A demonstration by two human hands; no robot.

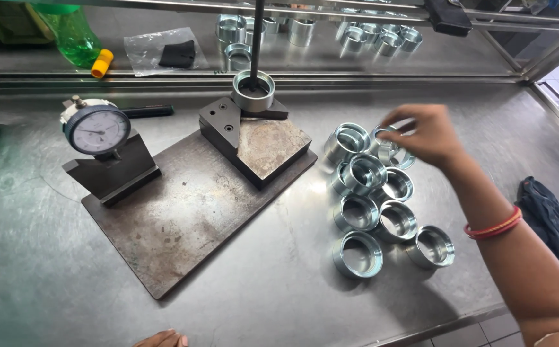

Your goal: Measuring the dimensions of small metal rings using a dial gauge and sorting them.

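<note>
Metal ring [392, 149], a short bright steel sleeve with a polished bore, sits at the far end of a loose cluster of like rings [382, 212] on the steel bench [48, 270], right of the gauging fixture. The right hand [424, 133] reaches in from the right; its fingertips [390, 119] are curled together over the ring's upper rim, and motion blur leaves it unclear whether they already pinch it or only touch. Judged from this pose, the step in hand is picking one ring out of the cluster. The next move calls for a firm pinch across the rim and a straight lift, since the neighbouring rings lie touching it and could be knocked over. A red bangle [492, 226] circles the wrist. Only the fingertips of the left hand [162, 338] show at the lower edge, resting on the bench; whether they are spread or closed cannot be told. Further out, a dark base plate [176, 218] carries a dial indicator [96, 128] on a stand and a block [263, 144] with a ring [252, 91] seated under a vertical rod [256, 38]. More rings [305, 32] lie on the rear shelf, beside a green bottle [74, 35] and a plastic bag [164, 51]. A dark cloth [548, 215] lies at the bench's right.
</note>
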